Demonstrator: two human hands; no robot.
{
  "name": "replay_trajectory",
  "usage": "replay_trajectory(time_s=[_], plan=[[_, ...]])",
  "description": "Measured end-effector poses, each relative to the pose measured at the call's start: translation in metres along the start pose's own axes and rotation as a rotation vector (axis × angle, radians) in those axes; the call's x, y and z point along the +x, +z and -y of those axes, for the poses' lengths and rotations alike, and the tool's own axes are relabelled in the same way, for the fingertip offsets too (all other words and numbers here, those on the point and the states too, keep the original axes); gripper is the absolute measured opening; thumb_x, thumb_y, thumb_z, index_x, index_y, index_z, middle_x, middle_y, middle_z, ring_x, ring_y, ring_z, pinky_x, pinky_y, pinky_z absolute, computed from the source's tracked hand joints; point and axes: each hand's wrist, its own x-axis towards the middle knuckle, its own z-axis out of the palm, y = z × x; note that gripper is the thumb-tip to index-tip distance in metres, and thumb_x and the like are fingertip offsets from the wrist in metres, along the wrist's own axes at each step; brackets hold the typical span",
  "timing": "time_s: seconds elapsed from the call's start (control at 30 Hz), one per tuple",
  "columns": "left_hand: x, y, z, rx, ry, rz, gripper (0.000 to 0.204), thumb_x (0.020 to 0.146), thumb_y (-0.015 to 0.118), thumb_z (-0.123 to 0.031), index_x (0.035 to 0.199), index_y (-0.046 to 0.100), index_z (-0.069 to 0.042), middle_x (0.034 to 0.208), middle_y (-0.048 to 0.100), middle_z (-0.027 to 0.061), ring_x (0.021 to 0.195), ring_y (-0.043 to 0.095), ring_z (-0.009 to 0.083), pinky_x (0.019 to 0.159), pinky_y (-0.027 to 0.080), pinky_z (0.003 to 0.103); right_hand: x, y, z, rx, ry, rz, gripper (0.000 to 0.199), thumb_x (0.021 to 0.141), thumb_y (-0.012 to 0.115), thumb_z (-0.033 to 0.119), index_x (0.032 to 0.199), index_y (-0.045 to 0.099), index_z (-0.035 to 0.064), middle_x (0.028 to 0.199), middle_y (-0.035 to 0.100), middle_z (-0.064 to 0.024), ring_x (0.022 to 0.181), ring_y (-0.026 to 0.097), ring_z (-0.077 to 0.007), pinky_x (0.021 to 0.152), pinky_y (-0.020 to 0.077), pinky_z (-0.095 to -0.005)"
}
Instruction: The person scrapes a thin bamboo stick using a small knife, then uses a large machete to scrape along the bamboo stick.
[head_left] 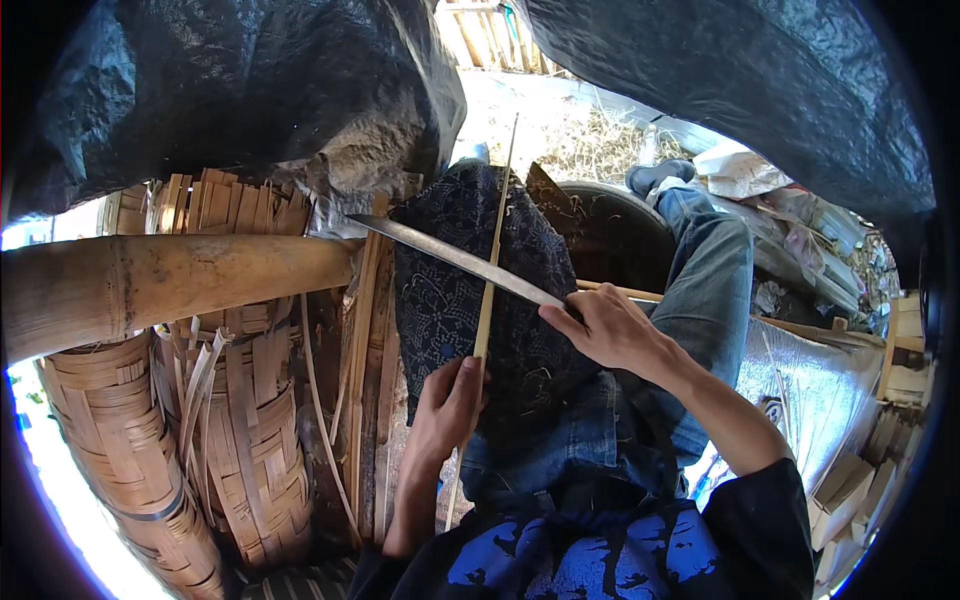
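Observation:
A thin, pale bamboo strip (493,262) runs lengthwise over the dark patterned cloth (437,290) on my lap. My left hand (449,402) is closed around its nearer part, thumb along the top. In my right hand (612,326) is a long-bladed knife (450,252), its handle mostly hidden by my fingers. The blade points to the far left and crosses the strip a short way beyond my left hand. Whether its edge is pressed into the bamboo, I cannot tell.
Woven bamboo baskets (110,430) stand at the left under a thick bamboo pole (180,285). Dark plastic sheeting (250,90) hangs overhead. A round dark basin (625,240) sits beyond my right knee. Wood pieces (843,495) are stacked at the right.

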Motion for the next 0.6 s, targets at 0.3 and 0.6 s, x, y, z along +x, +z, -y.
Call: replay_trajectory(time_s=[0.3,0.6], plan=[[0.004,0.002,0.029,-0.582,-0.186,0.071,0.041,0.099,0.047,-0.038,0.074,0.054,-0.008,0.057,0.048,-0.0006,0.045,0.042,0.0076,0.042,0.032,0.023,0.011,-0.001,0.009,0.118,0.317,0.33,0.059,0.096,0.05,0.043,0.061,0.058,-0.003,0.046,0.046,-0.0176,0.042,0.048,-0.031,0.047,0.0377,-0.0429],[-0.005,0.012,0.027,-0.488,-0.234,-0.061,0.039,0.098,0.049,-0.04,0.075,0.054,-0.009,0.054,0.045,-0.0042,0.044,0.041,0.0045,0.042,0.03,0.02,0.011,0.01,0.012,0.007,0.266,0.246,0.061,0.096,0.049,0.047,0.059,0.06,-0.0013,0.047,0.049,-0.0177,0.046,0.052,-0.0331,0.051,0.0413,-0.0434]])
